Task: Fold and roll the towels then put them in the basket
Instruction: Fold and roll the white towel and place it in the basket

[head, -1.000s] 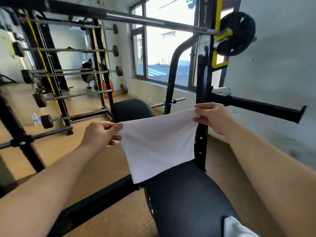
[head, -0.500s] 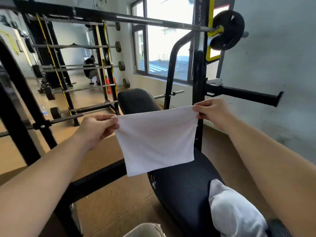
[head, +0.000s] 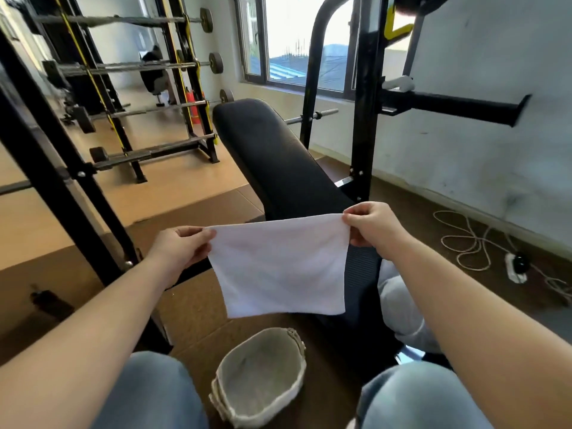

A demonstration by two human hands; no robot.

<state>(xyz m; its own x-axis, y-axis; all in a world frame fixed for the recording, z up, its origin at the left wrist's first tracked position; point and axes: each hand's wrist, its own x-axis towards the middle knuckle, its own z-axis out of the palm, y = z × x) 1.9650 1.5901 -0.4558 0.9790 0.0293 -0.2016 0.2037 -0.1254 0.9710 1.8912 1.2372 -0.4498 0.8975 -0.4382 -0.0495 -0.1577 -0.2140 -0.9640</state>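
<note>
A white towel [head: 280,267] hangs flat in the air over the near end of the black bench [head: 278,162]. My left hand [head: 181,249] pinches its top left corner and my right hand [head: 373,224] pinches its top right corner. Below it, on the floor between my knees, stands a grey woven basket [head: 260,382] with nothing visible inside. More white towels [head: 399,308] lie piled on the bench under my right forearm, partly hidden by it.
Black rack uprights stand at left [head: 62,168] and right [head: 365,97] of the bench. A side bar [head: 448,105] juts out along the right wall. A white cable and power strip [head: 513,267] lie on the floor at right. Barbell racks fill the left background.
The view has tilted downward, bringing the basket and my knees into sight. Both hands have lowered the towel toward the near end of the bench, still holding its top corners.
</note>
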